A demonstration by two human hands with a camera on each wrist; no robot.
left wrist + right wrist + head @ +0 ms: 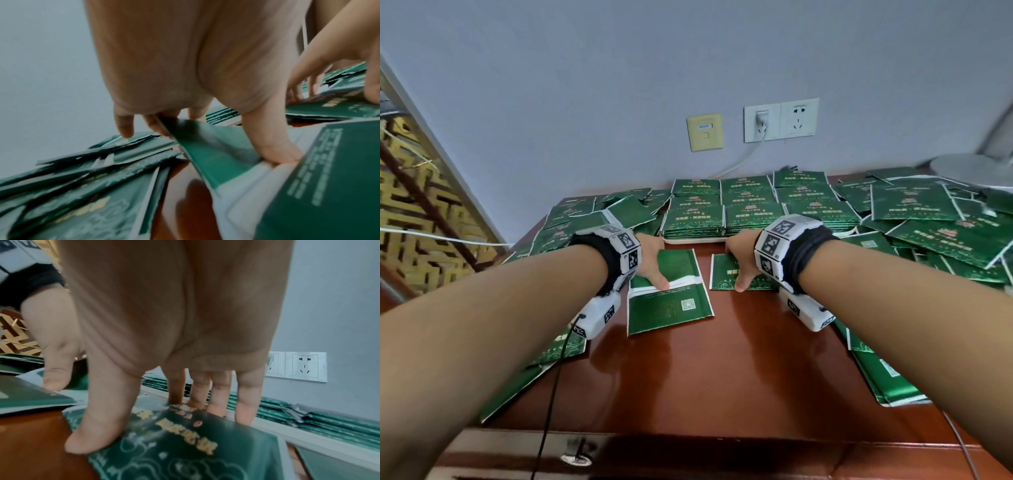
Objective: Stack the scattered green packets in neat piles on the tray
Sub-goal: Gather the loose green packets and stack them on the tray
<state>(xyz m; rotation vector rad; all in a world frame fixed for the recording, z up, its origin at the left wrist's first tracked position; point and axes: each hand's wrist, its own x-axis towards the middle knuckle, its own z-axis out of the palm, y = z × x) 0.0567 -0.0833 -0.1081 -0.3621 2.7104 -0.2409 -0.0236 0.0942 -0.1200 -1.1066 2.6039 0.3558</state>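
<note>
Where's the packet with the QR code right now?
In the head view, the QR-code packet lies centre-left on the table, under the left hand, beside the right hand's packet.

A green packet (207, 155) is gripped between thumb and fingers (123, 125) of the left hand (174, 65). Scattered packets (82, 186) are seen at 8 o'clock; the right hand (339, 56) at 2 o'clock.

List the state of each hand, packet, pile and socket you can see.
Left hand: pinching a packet.
Left packet: back side up, far edge lifted.
Right hand: gripping a packet.
Right packet: front side up, on the table.
Piles: neat, on the tray.
Left socket: plugged in.
Right socket: free.
</note>
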